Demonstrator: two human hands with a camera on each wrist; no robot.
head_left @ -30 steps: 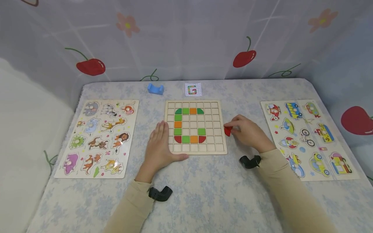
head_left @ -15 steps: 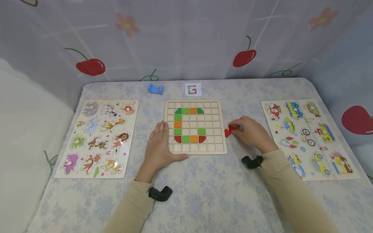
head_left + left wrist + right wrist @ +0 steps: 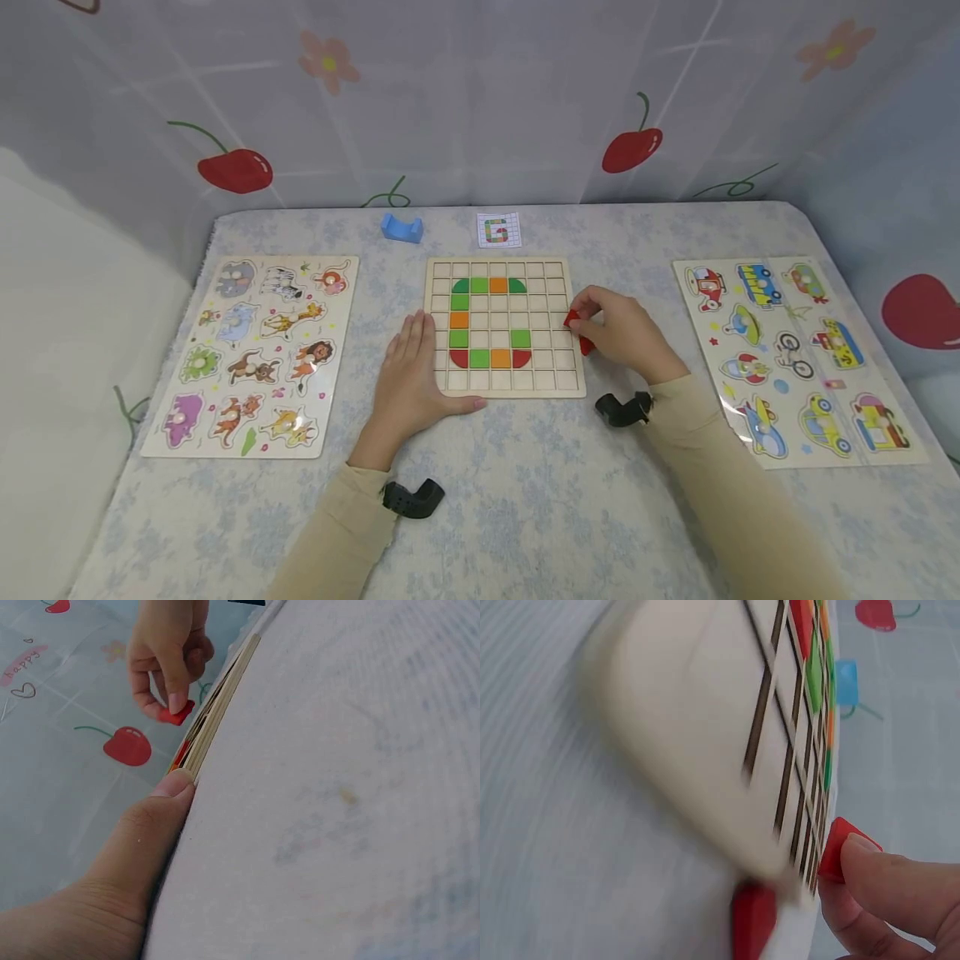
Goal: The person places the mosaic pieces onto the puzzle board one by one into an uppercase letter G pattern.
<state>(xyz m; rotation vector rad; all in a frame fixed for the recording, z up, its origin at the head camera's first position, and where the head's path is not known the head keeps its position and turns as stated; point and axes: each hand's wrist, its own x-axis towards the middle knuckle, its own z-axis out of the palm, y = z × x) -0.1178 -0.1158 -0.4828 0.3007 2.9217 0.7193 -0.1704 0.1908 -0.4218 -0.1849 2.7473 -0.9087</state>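
Observation:
A wooden grid board point(image 3: 555, 379) lies mid-table, holding green, orange and red tiles in a C-like outline. My left hand point(image 3: 405, 387) rests along its left side, fingers straight, the thumb at the near edge. My right hand point(image 3: 618, 329) pinches a red tile point(image 3: 836, 847) between thumb and forefinger, just above the board's right edge. On the table by that edge lies another red piece point(image 3: 751, 919), partly covered by the hand in the head view. In the left wrist view the pinched tile shows beyond the left thumb point(image 3: 142, 832).
At the back stand a small pattern card point(image 3: 498, 230) and a blue holder point(image 3: 402, 228). An animal puzzle board point(image 3: 251, 358) lies at left. A vehicle puzzle board point(image 3: 798, 362) lies at right, under the right forearm's side.
The right hand drew a red tile away to the right from another red piece, then carried it left over the board's edge. The left hand has stayed in place.

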